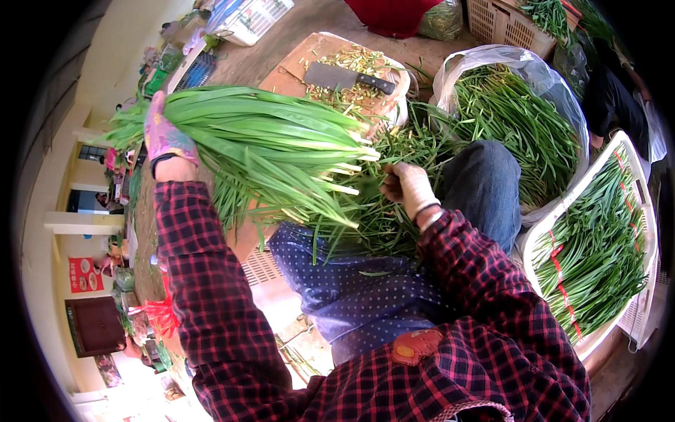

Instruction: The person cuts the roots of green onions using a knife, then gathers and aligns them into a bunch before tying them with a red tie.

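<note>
The hands are apart: the left hand, in a patterned glove, grips the leafy side of a bunch of long green leaves, whose pale stalk ends point right. The right hand, also gloved, is near those ends with its fingers curled; I cannot tell whether they pinch anything. Loose greens lie over the lap and partly cover the blue dotted apron. Beyond the bunch, a cleaver rests on a board among chopped bits; the bunch hides the board's near part. A bent knee stands before a plastic-lined container heaped with greens. Farther right, a white crate holds bundles tied in red. Behind all this are a brownish floor and a pale yellow wall.
</note>
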{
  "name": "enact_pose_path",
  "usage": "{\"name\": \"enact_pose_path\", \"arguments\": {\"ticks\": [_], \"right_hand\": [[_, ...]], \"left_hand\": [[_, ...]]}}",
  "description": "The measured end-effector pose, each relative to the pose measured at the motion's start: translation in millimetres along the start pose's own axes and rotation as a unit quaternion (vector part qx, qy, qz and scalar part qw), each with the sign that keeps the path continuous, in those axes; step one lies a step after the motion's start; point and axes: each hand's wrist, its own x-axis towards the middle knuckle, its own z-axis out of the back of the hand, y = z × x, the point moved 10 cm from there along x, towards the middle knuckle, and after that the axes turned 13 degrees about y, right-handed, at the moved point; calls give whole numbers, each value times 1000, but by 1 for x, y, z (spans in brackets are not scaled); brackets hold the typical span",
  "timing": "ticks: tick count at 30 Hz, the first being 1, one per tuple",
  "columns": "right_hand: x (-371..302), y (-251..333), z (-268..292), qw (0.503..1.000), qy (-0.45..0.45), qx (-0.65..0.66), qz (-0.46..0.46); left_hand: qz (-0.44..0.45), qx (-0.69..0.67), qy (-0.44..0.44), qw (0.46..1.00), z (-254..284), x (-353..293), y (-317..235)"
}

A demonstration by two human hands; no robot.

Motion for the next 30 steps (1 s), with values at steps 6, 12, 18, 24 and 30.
{"name": "enact_pose_path", "arguments": {"ticks": [6,12,18,24,30], "right_hand": [[-20,37,-29,951,107,-217,194],[-29,76,-93,845,92,-461,255],[-14,50,-38,918,73,-341,192],[-17,62,-104,912,162,-304,224],[-21,52,-110,952,242,-70,172]], "left_hand": [[11,-3,-42,999,10,-3,-17],[3,7,-47,999,23,-2,-25],[-12,22,-66,998,32,0,-37],[-9,33,-77,996,38,-9,-43],[-4,45,-82,996,56,-8,-47]]}}
